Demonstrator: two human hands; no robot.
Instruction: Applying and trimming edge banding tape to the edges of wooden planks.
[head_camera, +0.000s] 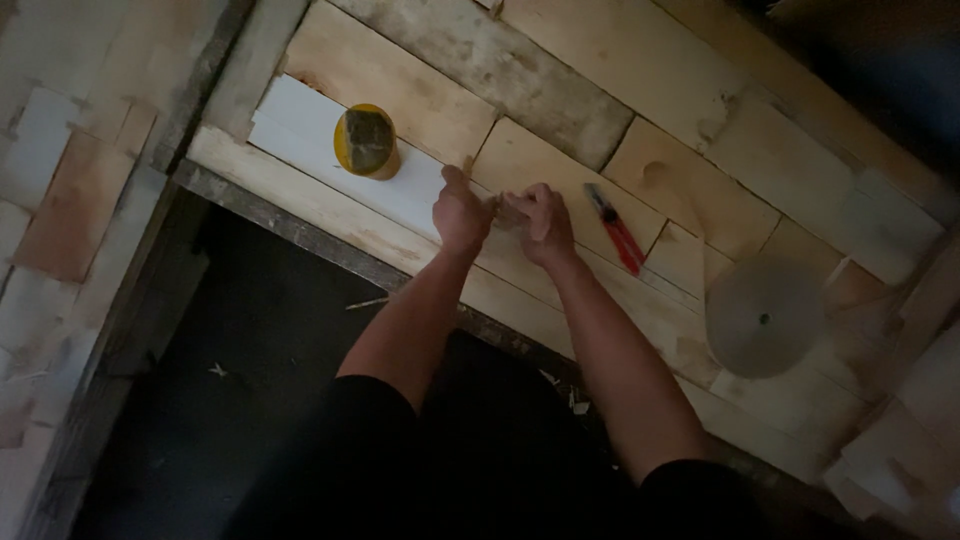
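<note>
My left hand (459, 212) and my right hand (541, 222) meet over a workbench of pale wooden planks (560, 90). Both hands are closed around a small object held between them, which is too dim and hidden by the fingers to identify. A white board (300, 125) lies just left of my left hand. On it stands a yellow tub (367, 141) with dark contents. Red-handled pliers (616, 229) lie just right of my right hand.
A grey round disc or roll (764, 316) rests on the planks at the right. Loose wood offcuts (890, 440) pile up at the far right. A dark floor (250, 400) with small scraps lies below the bench edge. Pale blocks cover the left side.
</note>
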